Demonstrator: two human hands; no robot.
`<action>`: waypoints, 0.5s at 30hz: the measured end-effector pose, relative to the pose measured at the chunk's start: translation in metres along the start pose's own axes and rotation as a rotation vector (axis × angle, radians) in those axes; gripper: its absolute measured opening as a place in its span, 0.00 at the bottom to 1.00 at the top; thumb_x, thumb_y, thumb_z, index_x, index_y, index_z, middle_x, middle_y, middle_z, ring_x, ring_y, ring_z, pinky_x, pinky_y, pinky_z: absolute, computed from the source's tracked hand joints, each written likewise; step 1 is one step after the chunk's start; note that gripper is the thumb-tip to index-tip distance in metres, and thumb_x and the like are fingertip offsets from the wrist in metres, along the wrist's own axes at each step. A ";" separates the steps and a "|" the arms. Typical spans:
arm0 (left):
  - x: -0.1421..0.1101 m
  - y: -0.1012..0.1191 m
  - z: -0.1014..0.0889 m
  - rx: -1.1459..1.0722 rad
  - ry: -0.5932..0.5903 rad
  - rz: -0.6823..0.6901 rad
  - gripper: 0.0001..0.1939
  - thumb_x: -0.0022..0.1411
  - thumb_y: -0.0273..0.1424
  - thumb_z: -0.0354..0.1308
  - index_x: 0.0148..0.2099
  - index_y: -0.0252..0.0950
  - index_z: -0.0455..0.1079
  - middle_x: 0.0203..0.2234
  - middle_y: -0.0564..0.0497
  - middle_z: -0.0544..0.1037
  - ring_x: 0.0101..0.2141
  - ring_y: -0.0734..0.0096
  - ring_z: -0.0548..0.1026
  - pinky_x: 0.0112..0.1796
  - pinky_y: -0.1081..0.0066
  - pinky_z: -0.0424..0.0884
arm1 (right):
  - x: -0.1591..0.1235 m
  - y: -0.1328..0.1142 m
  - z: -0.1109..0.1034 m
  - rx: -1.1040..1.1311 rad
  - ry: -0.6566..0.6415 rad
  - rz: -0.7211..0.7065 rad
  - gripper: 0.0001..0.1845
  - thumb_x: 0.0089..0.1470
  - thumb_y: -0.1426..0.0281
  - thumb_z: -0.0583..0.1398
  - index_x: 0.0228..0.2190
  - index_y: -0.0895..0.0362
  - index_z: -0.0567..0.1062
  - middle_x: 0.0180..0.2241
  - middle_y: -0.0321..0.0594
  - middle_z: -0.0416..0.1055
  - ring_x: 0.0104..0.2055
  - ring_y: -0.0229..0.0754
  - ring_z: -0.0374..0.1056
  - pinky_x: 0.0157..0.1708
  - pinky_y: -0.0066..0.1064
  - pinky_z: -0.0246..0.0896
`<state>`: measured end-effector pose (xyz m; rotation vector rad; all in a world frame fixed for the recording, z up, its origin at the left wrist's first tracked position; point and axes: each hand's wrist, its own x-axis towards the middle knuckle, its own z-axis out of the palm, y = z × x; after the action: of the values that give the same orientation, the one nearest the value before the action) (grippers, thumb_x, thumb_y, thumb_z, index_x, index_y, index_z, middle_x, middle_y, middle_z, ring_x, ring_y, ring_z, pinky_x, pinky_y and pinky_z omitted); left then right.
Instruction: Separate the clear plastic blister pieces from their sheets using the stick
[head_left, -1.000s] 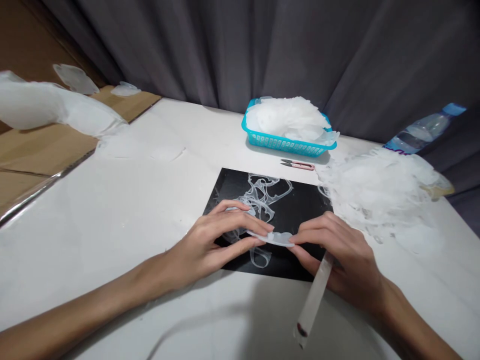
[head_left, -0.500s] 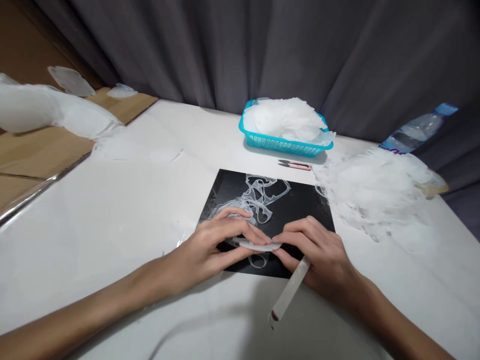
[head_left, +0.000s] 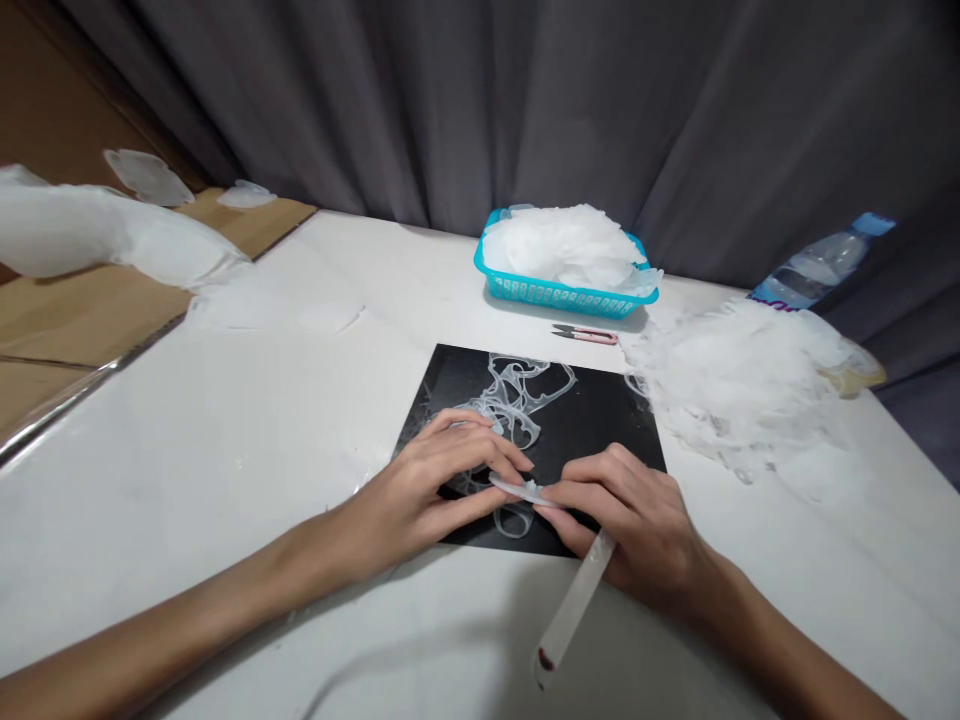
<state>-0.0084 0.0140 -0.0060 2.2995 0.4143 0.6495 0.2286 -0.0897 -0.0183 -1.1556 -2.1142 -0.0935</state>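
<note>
Two bare hands meet at a small, thin piece of translucent white plastic (head_left: 529,492) over the near half of a flat black mat (head_left: 600,420) on the white table (head_left: 262,400). The right hand (head_left: 637,515) pinches the piece's right end and also holds a slim, whitish, stick-like tool (head_left: 576,605). The left hand (head_left: 439,475) curls narrowly around the other end; whether it grips or merely steadies, I cannot tell. Such thin plastic probably flexes, so a light pinch at the edges, with the tool angled clear, should work best. Fingers mask part of the piece, blurring its outline; the tool's upper end disappears inside the right hand, and the left covers some tangled translucent strips (head_left: 517,395).
</note>
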 end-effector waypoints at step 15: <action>0.000 0.009 0.005 0.013 0.060 0.092 0.06 0.71 0.25 0.62 0.48 0.39 0.73 0.40 0.50 0.84 0.43 0.66 0.80 0.57 0.62 0.66 | 0.000 -0.001 0.000 0.000 -0.022 0.003 0.04 0.66 0.71 0.64 0.43 0.55 0.77 0.36 0.38 0.79 0.35 0.37 0.71 0.36 0.30 0.65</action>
<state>-0.0048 0.0047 -0.0035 2.3264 0.3426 0.7655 0.2284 -0.0905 -0.0180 -1.1642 -2.1321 -0.0792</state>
